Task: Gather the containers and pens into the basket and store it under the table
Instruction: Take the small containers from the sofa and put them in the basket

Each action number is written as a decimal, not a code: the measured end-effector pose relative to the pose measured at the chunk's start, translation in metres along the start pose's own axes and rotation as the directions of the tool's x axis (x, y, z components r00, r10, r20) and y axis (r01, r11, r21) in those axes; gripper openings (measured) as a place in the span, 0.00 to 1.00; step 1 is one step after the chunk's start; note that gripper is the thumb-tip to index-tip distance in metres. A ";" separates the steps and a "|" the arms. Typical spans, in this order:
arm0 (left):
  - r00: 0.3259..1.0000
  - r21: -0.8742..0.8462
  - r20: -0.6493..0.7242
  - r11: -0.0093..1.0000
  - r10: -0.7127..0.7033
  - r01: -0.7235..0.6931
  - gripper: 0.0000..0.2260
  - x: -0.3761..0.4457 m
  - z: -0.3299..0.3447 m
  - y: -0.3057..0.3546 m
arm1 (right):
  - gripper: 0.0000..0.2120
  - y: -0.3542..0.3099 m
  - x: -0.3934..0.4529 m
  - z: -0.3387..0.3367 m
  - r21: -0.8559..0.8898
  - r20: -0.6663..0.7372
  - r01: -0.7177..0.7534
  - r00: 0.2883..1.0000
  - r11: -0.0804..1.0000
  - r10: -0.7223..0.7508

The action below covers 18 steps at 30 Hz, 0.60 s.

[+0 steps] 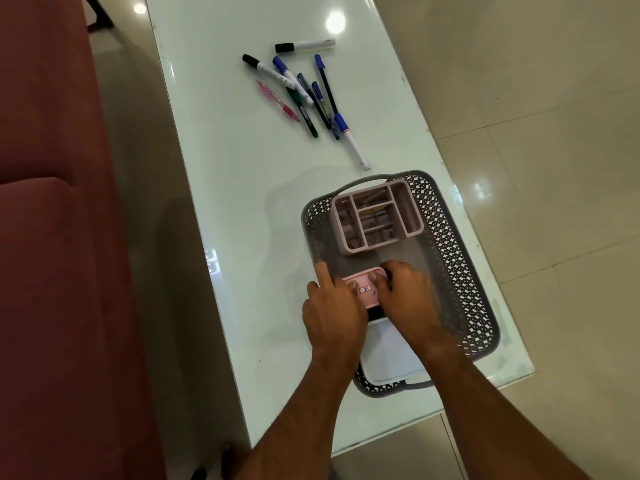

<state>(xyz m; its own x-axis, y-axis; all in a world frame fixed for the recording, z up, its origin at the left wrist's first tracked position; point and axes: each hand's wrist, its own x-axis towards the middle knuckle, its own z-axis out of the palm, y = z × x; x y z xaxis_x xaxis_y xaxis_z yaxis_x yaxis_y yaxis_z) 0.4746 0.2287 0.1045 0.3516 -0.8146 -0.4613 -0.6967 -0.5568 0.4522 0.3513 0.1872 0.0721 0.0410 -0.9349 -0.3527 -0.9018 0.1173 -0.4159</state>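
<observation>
A grey perforated basket (460, 258) stands on the glass table near its right edge. At its far end sits a pink divided organiser (377, 216). A white container (388, 355) lies at its near end. Between them a small pink container (365, 287) is inside the basket, held from both sides by my left hand (334, 310) and my right hand (410, 296). My left index finger sticks out over the basket floor. Several pens and markers (304, 88) lie loose on the table farther away, apart from the basket.
The white glass table (225, 188) runs away from me, its near edge just below the basket. A dark red sofa (52, 237) fills the left side. Tiled floor (554, 133) lies to the right of the table.
</observation>
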 end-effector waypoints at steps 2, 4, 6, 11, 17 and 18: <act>0.999 0.118 0.030 0.992 0.039 -0.042 0.24 0.002 -0.001 -0.002 | 0.12 -0.002 -0.003 -0.002 -0.015 -0.008 -0.002 1.000 1.000 0.002; 0.997 0.146 0.040 0.986 0.070 -0.075 0.27 0.003 -0.003 -0.005 | 0.15 -0.007 -0.009 -0.005 -0.028 -0.076 -0.017 0.997 0.999 0.015; 0.993 0.147 0.013 0.982 0.116 -0.117 0.29 0.003 -0.003 -0.011 | 0.16 -0.015 -0.016 -0.008 -0.014 -0.219 0.004 0.976 1.000 -0.007; 0.939 0.095 -0.113 0.944 0.326 -0.316 0.26 0.003 -0.009 -0.035 | 0.16 -0.052 -0.026 -0.010 -0.042 -0.434 0.191 0.881 0.981 -0.190; 0.802 -0.010 -0.393 0.870 0.449 -0.492 0.17 0.020 -0.043 -0.081 | 0.14 -0.136 -0.018 0.011 -0.056 -0.442 0.373 0.823 0.926 -0.358; 0.795 -0.002 -0.423 0.877 0.434 -0.480 0.19 0.026 -0.054 -0.093 | 0.15 -0.153 -0.016 0.019 -0.041 -0.420 0.391 0.828 0.920 -0.371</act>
<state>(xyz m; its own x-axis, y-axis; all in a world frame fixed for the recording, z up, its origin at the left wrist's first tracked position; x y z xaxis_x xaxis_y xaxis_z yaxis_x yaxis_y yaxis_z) 0.5819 0.2502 0.0914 0.2415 -0.9583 0.1528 -0.7788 -0.0974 0.6197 0.4966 0.1904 0.1255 0.1877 -0.9586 0.2141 -0.8311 -0.2712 -0.4856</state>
